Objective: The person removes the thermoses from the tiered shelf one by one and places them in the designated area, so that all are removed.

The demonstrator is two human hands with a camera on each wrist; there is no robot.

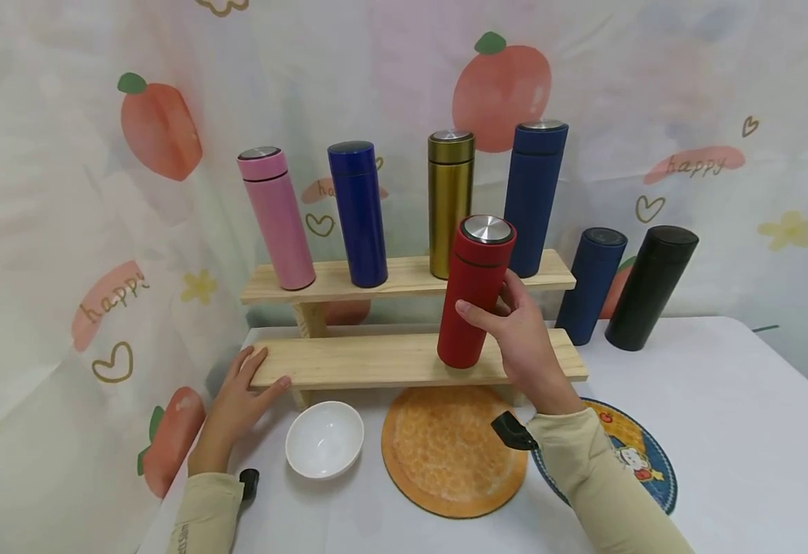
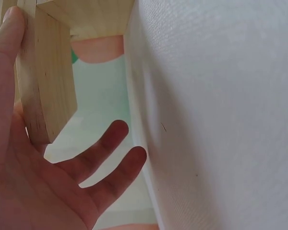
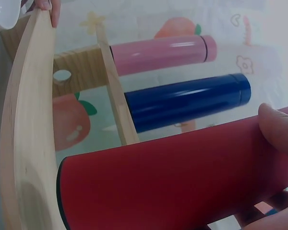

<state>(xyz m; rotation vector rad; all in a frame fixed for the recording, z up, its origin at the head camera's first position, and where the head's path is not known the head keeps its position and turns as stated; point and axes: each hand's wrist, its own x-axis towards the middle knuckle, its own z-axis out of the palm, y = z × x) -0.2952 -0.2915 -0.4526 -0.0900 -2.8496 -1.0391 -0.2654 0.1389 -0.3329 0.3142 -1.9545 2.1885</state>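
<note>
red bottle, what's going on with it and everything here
A person's right grip holds the red bottle at the lower shelf; whether it touches is unclear. The left grip holds that shelf's left end. A pink bottle, blue bottle, gold bottle and navy bottle stand on the upper shelf; a black bottle and second navy bottle stand on the table.

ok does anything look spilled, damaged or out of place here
Nothing looks spilled or damaged. Mildly odd: a navy flask and a black flask stand on the table beside the wooden rack, while four others stand on its upper shelf.
</note>
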